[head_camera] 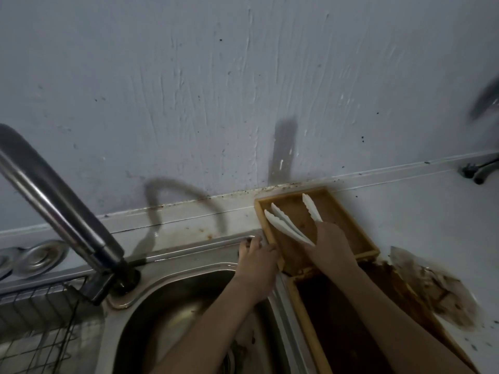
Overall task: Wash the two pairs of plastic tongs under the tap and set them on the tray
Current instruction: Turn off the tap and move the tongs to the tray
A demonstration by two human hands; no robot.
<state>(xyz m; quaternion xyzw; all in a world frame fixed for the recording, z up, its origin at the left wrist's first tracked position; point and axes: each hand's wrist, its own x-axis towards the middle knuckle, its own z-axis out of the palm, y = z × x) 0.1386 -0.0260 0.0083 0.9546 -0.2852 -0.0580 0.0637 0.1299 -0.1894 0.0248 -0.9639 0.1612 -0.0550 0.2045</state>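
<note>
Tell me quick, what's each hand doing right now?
Left hand: fingers resting on the tray left edge, holding nothing.
Right hand: over the tray at the white tongs; grip cannot be told.

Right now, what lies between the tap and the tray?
In the head view, the left hand sits between the tap and the tray, fingers on the sink rim beside the tray's left edge. Otherwise only stained steel rim.
</note>
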